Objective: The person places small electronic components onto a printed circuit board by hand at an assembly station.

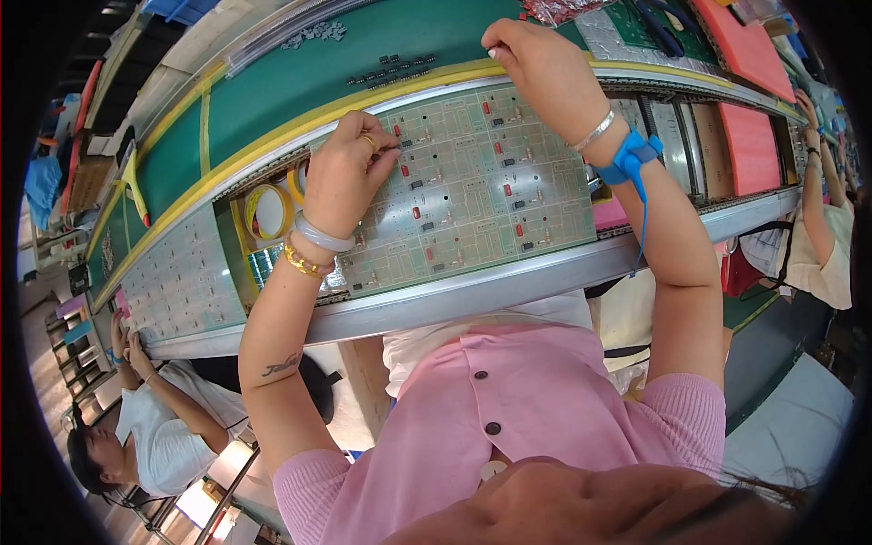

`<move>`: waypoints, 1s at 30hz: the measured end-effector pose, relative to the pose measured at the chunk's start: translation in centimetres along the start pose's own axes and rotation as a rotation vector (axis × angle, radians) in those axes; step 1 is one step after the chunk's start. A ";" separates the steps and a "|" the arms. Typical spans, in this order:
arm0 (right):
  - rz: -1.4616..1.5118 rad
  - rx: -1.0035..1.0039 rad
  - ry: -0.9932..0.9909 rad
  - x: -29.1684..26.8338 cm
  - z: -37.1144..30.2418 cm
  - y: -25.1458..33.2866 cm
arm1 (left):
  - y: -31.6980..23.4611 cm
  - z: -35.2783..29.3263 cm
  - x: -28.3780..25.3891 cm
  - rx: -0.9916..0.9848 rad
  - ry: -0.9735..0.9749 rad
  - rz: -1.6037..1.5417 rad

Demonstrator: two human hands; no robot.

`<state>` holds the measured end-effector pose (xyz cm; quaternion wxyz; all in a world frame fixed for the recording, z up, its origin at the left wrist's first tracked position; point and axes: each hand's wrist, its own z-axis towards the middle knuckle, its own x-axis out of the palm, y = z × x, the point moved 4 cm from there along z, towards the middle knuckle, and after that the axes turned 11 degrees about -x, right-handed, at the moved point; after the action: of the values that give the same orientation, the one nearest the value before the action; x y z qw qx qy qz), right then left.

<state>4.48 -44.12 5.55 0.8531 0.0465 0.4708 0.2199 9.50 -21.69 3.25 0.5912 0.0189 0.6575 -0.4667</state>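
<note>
A large circuit board panel [472,195] lies in the rail track, with red and black components standing in rows on it. My left hand [350,168] is over the panel's far left part, thumb and fingertips pinched together close to its surface; whatever they hold is too small to name. My right hand [554,82] hovers beyond the panel's far edge, by the yellow-edged green bench. Its fingers are curled closed, and their contents, if any, are hidden. Small black components [391,71] are grouped on the green mat between the hands.
Small grey parts [314,34] lie at the far left of the mat, and a red heap [554,9] sits beyond my right hand. Tape rolls [268,212] are left of the panel. Pliers [661,29] lie far right. A co-worker [168,422] handles another panel [182,272] at left.
</note>
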 end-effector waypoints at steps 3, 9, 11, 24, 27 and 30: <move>0.038 -0.014 0.015 -0.1 -0.2 0.9 | -0.4 0.0 -0.1 0.029 -0.016 0.082; 0.098 -0.005 -0.042 0.3 -0.4 1.6 | -1.0 -0.1 -0.6 0.082 -0.034 0.140; 0.135 0.012 -0.036 -0.2 -0.7 1.5 | -0.8 -0.9 -2.6 0.019 -0.143 0.122; 0.488 0.184 0.146 -1.4 -1.6 3.0 | 0.8 -4.5 -3.0 -0.101 -0.054 0.361; 0.526 0.234 0.132 -1.7 -2.4 3.0 | -0.5 -2.6 -1.7 -0.061 -0.013 0.309; 0.512 0.259 0.062 -2.0 -2.7 2.9 | -1.1 0.7 -0.6 -0.012 -0.011 0.272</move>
<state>0.38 -42.73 6.41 0.7419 0.2658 0.4939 0.3674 9.56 -22.47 4.48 0.6527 0.1019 0.6485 -0.3782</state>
